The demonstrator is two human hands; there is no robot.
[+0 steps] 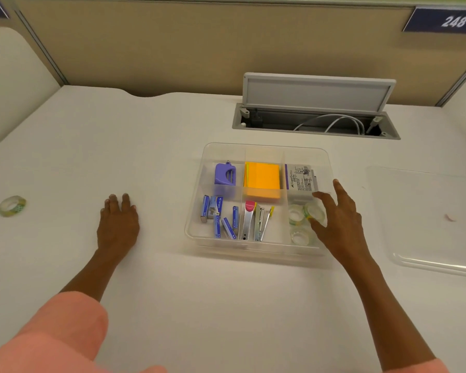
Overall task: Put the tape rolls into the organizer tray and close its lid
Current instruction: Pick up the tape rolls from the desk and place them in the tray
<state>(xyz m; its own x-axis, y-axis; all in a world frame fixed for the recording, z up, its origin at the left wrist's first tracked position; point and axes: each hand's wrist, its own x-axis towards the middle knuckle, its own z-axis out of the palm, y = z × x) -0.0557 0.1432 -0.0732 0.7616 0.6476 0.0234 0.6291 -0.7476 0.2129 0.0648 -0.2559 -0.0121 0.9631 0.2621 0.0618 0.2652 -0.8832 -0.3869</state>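
Observation:
The clear organizer tray [197, 230] stands open in the middle of the white desk. Its near right compartment holds three clear tape rolls [296, 214]. My right hand [339, 219] hovers over that compartment with fingers spread, holding nothing. One more tape roll [11, 206] lies on the desk at the far left. My left hand [118, 220] rests flat on the desk between that roll and the tray, empty. The clear lid [428, 224] lies flat on the desk to the right of the tray.
Other tray compartments hold a purple sharpener [225, 173], orange sticky notes [262, 180], a white box [301, 179], staple boxes [218, 219] and metal staplers [254, 222]. An open cable hatch [316, 114] sits behind the tray, against a beige partition.

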